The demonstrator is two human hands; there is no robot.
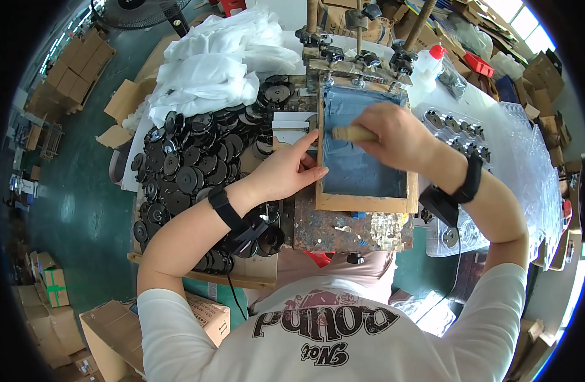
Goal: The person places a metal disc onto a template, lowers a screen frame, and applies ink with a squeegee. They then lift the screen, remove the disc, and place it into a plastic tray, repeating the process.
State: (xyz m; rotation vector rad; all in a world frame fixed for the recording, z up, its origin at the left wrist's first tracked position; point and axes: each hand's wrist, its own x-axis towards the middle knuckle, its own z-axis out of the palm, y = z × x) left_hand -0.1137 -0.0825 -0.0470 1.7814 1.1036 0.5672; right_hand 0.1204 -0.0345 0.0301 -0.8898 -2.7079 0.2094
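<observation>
A screen-printing frame (362,202) of wood, its mesh coated with dark blue-grey ink, lies on the stained work board in front of me. My right hand (394,137) is closed round a squeegee (355,133) with a pale wooden grip, over the upper part of the mesh. How far its blade touches the ink is hidden. At the frame's left edge is my left hand (286,169), index finger and thumb stretched apart against the wood, other fingers curled under. Left of that hand lies a big heap of round black plastic parts (190,180).
Metal clamps (359,57) hold the frame's far end. White cloth-like bags (209,70) are piled behind the black parts. To the right stand see-through trays (458,130) with black parts and a red-capped bottle (427,63). Cardboard boxes (76,60) are stacked on the floor.
</observation>
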